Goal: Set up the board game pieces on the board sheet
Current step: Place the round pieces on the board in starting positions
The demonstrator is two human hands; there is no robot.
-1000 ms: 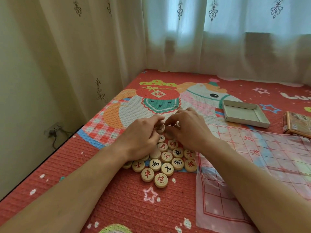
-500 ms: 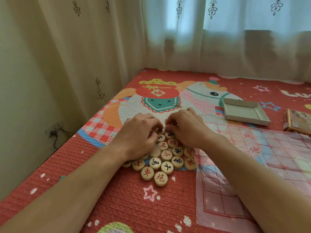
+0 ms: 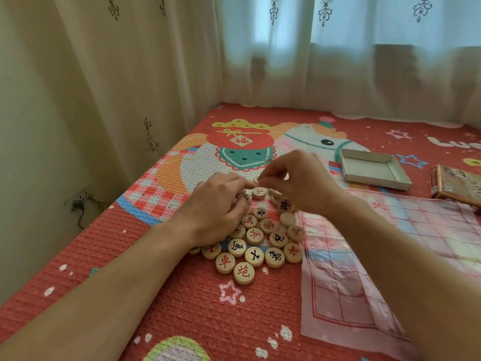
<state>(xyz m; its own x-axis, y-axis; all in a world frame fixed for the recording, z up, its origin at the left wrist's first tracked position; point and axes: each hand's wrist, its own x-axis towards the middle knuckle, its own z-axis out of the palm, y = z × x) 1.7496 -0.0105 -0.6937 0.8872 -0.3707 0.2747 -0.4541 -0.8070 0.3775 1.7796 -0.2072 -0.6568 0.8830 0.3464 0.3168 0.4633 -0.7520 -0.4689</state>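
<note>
Head view: right hand (image 3: 294, 179) pinches one piece (image 3: 256, 179) just above the pile of pieces (image 3: 260, 238). Left hand (image 3: 216, 204) curls into the pile, grip can't be told. Pile lies on the mat (image 3: 156, 295), just left of the board sheet (image 3: 390, 243), none on it.

Risk: the smooth round wooden disc slips from the fingertip pinch and scatters the heap. The thin creased plastic sheet may shift.

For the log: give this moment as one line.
right hand: pinches piece above pile | left hand: on pile | pile: beside board sheet
</note>
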